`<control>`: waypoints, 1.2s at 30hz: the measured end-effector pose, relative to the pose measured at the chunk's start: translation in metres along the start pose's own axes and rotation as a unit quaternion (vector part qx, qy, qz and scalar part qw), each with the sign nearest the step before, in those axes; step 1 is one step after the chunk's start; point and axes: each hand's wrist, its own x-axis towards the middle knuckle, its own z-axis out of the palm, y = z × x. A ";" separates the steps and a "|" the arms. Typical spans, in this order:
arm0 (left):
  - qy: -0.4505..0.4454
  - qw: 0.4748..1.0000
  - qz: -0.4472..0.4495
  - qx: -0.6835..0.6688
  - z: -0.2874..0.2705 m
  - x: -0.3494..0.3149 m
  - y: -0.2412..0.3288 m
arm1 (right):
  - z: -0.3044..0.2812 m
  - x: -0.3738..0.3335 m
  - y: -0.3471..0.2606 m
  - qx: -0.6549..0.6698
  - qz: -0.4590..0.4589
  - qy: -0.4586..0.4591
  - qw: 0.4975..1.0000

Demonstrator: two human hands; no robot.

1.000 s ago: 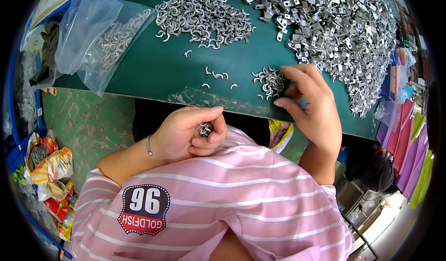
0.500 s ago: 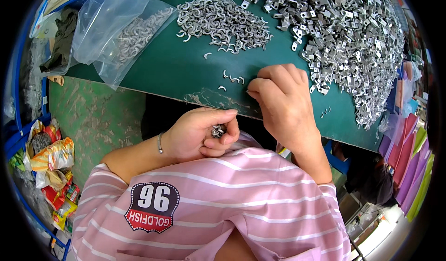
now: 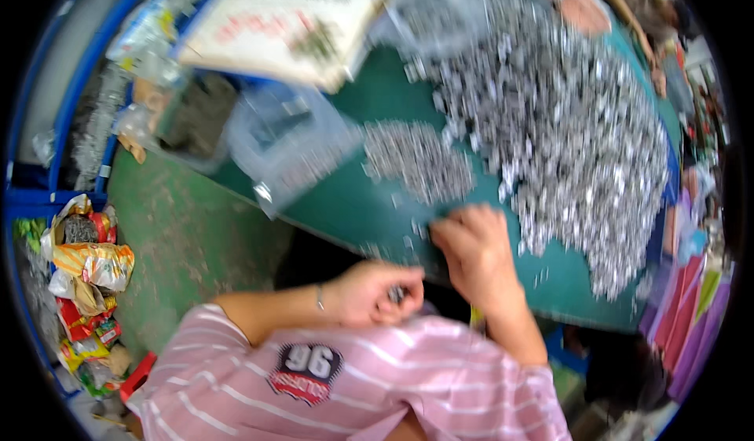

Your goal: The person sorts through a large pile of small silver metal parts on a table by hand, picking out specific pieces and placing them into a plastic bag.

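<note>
A green-topped work table (image 3: 345, 223) bears a broad heap of shiny silver metal pieces (image 3: 565, 142); to its left lie a clear, crumpled plastic bag (image 3: 302, 139) with grey bits showing through and a smaller, flat mound of dull grey metal pieces (image 3: 416, 158). The bare right hand (image 3: 479, 252) is at the near side of the table, fingers bent together and pointing away from the body; whether they pinch anything I cannot tell. The bare left hand (image 3: 377, 292), just off the table's near edge, is curled around a dark-and-silver cluster of small metal pieces (image 3: 397, 293). A few thin, pale stray pieces (image 3: 417, 229) lie near the right fingertips. The work looks only partly along: one small handful is gathered, while the heap, the mound and the strays remain on the table. The cluster looks tightly bunched, glinting, with dark gaps, its single shapes too blurred to make out
</note>
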 end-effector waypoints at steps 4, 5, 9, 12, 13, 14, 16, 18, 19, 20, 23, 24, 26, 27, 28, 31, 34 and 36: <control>-0.035 0.998 0.004 -0.050 -0.010 0.004 -0.008 | -0.001 0.006 -0.007 0.025 0.011 -0.002 1.000; -0.053 0.997 0.005 -0.060 -0.014 0.005 -0.009 | -0.001 0.008 -0.009 0.023 0.005 -0.007 1.000; -0.057 0.997 -0.012 -0.044 -0.009 0.008 -0.005 | -0.014 -0.004 -0.004 0.031 0.057 0.046 0.997; -0.091 0.992 0.004 -0.083 -0.047 0.044 -0.020 | -0.031 -0.001 -0.009 0.006 0.064 0.028 0.998; -0.090 0.993 0.002 -0.082 -0.047 0.045 -0.020 | -0.036 -0.003 -0.006 -0.010 0.063 0.019 0.998; -0.089 0.993 0.000 -0.080 -0.046 0.045 -0.019 | -0.037 -0.005 -0.003 -0.025 0.068 -0.005 0.997; -0.088 0.993 0.001 -0.078 -0.045 0.046 -0.019 | -0.038 -0.001 -0.007 -0.034 0.035 0.007 0.999; -0.085 0.994 0.003 -0.072 -0.039 0.042 -0.016 | -0.028 0.004 -0.007 0.000 0.001 0.008 1.000; -0.081 0.994 0.007 -0.072 -0.037 0.038 -0.015 | -0.022 0.011 -0.014 0.011 -0.038 -0.005 0.999; -0.069 0.994 0.000 -0.086 -0.035 0.036 -0.016 | -0.016 0.018 -0.027 0.039 -0.057 -0.003 0.998; -0.065 0.994 -0.015 -0.085 -0.013 0.012 -0.010 | 0.001 0.019 -0.023 0.066 -0.078 -0.004 0.995; -0.037 0.997 -0.016 -0.063 -0.002 0.005 -0.004 | 0.009 0.013 -0.016 0.069 -0.073 -0.008 0.995; 0.017 0.997 -0.018 -0.078 -0.003 0.008 -0.008 | 0.008 0.006 -0.003 0.028 -0.092 -0.013 0.995; 0.023 0.998 -0.003 -0.062 -0.003 0.002 -0.006 | 0.011 0.012 0.000 0.042 -0.085 -0.005 0.995; 0.021 0.998 0.000 -0.067 -0.014 0.008 -0.010 | 0.014 0.009 0.001 0.061 -0.071 -0.003 0.996; -0.031 0.997 0.019 -0.064 -0.007 0.002 -0.006 | 0.000 -0.003 0.001 0.034 -0.061 -0.011 0.997; -0.054 0.995 0.017 -0.085 -0.008 0.001 -0.006 | -0.010 -0.013 0.012 0.027 0.041 0.092 0.995; -0.053 0.994 0.020 -0.090 -0.011 0.001 -0.009 | -0.013 -0.014 0.016 0.017 0.067 0.076 0.995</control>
